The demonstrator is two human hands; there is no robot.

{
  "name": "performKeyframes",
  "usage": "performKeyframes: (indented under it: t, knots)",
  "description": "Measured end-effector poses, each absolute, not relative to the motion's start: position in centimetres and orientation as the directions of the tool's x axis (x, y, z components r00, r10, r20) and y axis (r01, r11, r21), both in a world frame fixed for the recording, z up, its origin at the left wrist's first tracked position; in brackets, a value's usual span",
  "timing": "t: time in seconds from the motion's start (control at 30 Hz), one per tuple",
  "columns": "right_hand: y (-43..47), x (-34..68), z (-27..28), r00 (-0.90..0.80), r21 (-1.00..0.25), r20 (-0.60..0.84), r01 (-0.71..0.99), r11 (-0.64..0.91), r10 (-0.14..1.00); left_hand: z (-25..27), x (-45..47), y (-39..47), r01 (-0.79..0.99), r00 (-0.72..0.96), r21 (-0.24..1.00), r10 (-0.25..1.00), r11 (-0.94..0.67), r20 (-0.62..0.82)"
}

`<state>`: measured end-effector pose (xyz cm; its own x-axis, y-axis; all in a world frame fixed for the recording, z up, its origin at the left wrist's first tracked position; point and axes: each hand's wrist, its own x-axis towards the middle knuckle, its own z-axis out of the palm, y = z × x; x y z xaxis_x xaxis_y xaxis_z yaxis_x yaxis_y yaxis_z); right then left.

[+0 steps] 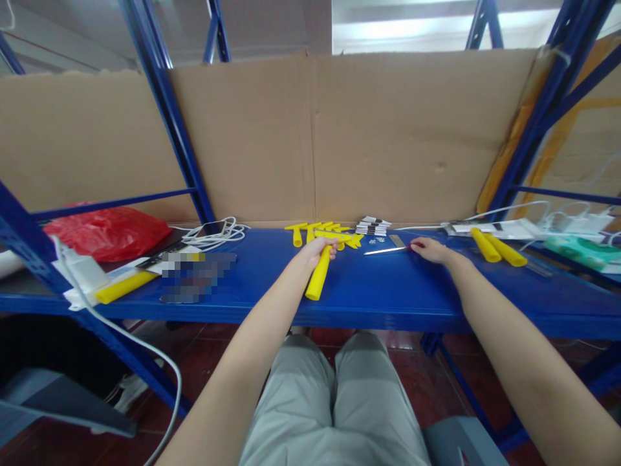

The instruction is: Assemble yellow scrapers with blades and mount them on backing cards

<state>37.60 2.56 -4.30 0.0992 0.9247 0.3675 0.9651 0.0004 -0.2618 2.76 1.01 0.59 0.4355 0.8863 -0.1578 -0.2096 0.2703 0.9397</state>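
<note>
My left hand (320, 249) is closed around a yellow T-shaped plastic tool with a tubular handle (317, 281). The handle's wide end points toward me, and its head is partly covered by my fingers. My right hand (429, 250) is closed at the end of a slim screwdriver (385, 250), whose metal shaft points left, low over the table; its grip is mostly hidden. Several more yellow T-shaped tools (297, 237) lie just behind my left hand. A flat grey metal piece (396, 241) and small metal parts (377, 241) lie between my hands.
Behind them stands a stack of small black-and-white packs (373, 226). Two yellow tubes (495, 247) and a power strip (504, 229) lie right. Leftward are coiled white cables (220, 232), a red plastic bag (109, 230) and another yellow tube (129, 286). Cardboard (388, 129) walls the blue table's back.
</note>
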Motion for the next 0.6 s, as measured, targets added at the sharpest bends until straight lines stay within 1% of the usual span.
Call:
performKeyframes:
  t: [0.1,0.23,0.4,0.6]
  knots:
    - [2.2,37.3,-4.1,0.052,-0.306,0.283,0.951,0.039,0.958,0.5,2.8,1.0,-0.216,0.445,0.936,0.881,0.276,-0.158]
    - [1.8,37.1,-3.8,0.015,-0.291,0.295,0.954,0.075,0.955,0.5,2.9,1.2,-0.248,0.447,0.926,0.882,0.283,-0.150]
    - [1.2,36.9,-3.4,0.024,-0.276,0.254,0.960,0.048,0.967,0.5,2.8,1.2,-0.226,0.461,0.931,0.873,0.287,-0.158]
    - [0.9,36.8,-2.9,0.003,-0.246,0.217,0.968,0.051,0.976,0.2,2.8,1.4,-0.215,0.447,0.933,0.878,0.290,-0.170]
